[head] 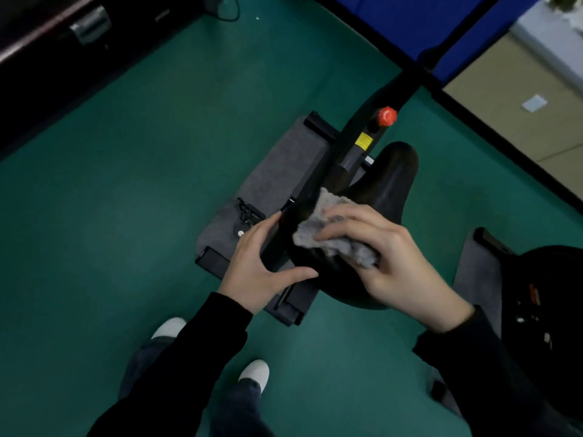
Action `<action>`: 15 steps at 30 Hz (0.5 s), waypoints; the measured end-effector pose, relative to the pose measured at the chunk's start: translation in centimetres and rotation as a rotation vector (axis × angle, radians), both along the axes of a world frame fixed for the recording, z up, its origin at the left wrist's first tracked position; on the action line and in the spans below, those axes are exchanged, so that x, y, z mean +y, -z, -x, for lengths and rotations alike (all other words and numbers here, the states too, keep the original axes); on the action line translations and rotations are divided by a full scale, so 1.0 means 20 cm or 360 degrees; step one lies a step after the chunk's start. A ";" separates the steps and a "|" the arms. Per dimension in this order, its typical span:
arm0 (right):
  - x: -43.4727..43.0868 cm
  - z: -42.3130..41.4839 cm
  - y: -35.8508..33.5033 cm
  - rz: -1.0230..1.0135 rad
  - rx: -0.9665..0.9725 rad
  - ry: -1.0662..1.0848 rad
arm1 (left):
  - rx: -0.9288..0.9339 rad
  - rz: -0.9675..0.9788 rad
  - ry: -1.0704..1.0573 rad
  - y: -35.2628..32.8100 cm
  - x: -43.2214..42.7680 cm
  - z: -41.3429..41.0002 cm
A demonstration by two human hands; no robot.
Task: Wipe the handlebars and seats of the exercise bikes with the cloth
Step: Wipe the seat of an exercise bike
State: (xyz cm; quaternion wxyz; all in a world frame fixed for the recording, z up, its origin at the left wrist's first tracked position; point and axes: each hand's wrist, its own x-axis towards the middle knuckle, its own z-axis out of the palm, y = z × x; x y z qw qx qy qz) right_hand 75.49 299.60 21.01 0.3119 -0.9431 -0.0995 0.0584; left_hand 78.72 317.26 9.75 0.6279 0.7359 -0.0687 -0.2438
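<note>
A black bike seat (pixel 389 181) sits in the middle of the head view, its narrow nose pointing up and right. A grey cloth (pixel 328 228) lies bunched on the seat's wide rear part. My right hand (pixel 391 257) presses the cloth onto the seat, fingers curled over it and thumb under its right end. My left hand (pixel 265 263) rests against the seat's left rear edge with its fingers fairly straight and the thumb stretched along the seat. The handlebars are out of view.
The bike frame (pixel 353 152) carries a red knob (pixel 387 116) and a yellow label. A grey mat (pixel 277 181) lies under the bike on green floor. A second bike's black part (pixel 555 310) stands at the right edge. My white shoes (pixel 254 373) are below.
</note>
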 end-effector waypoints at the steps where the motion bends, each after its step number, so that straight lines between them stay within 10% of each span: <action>1: -0.02 0.00 0.00 0.0016 -0.0006 0.0017 | 0.0004 0.0008 -0.0024 0.01 0.00 0.01; 15: 0.00 0.07 0.06 0.0125 -0.0261 -0.0338 | 0.0015 0.0175 -0.0286 0.05 -0.05 0.11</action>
